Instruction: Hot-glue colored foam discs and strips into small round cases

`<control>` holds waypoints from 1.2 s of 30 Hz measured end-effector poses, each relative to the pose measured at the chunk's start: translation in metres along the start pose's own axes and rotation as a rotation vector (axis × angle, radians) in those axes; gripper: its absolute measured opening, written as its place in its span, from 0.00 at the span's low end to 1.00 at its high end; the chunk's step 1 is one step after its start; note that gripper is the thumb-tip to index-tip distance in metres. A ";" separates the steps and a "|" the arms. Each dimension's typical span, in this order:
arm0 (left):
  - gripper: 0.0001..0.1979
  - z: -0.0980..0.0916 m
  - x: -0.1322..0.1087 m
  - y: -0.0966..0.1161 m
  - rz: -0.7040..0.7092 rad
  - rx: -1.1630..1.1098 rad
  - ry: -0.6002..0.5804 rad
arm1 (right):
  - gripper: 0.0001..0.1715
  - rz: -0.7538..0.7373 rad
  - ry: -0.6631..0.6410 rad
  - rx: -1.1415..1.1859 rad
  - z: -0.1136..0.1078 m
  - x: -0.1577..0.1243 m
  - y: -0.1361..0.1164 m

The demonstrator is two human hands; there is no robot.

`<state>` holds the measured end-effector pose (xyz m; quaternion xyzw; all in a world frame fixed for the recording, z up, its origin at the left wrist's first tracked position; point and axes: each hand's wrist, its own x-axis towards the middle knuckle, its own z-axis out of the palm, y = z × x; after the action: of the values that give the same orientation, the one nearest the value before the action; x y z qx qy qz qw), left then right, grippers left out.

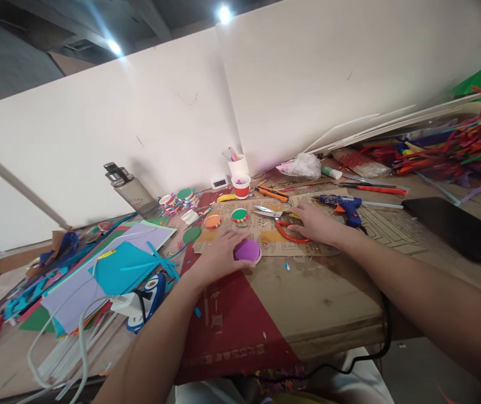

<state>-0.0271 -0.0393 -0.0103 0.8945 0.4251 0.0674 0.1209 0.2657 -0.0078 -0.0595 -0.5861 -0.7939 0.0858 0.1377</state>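
Observation:
Near the middle of the table, my left hand (219,255) has its thumb and fingers around the edge of a purple disc (248,250) with a pale rim. My right hand (314,223) is on the handles of the scissors (269,212), which have red-orange loops and blades pointing left. Its fingertips touch the handles. Just beyond my left hand are a green-topped round piece (239,215), an orange-topped round piece (212,222) and a flat green disc (192,234). All lie on or beside a printed cardboard sheet (266,247).
A blue glue gun (350,209) and a black tablet-like slab (459,227) lie right. An orange cutter (272,194) and paper cups (241,186) stand behind. Coloured paper (118,266), a power strip (148,303) with white cables and a grey bottle (133,191) are left.

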 end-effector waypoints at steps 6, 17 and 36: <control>0.42 -0.001 -0.002 -0.002 0.021 0.011 -0.056 | 0.29 0.011 0.010 -0.008 0.002 0.001 0.000; 0.42 0.000 -0.003 0.001 0.072 0.046 -0.084 | 0.29 0.010 -0.009 0.000 0.003 0.003 0.000; 0.41 0.007 -0.006 0.015 -0.062 -0.129 0.212 | 0.19 -0.112 0.301 0.435 -0.007 -0.016 -0.044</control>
<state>-0.0178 -0.0540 -0.0131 0.8593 0.4575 0.1849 0.1347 0.2324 -0.0362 -0.0419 -0.5039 -0.7584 0.1586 0.3817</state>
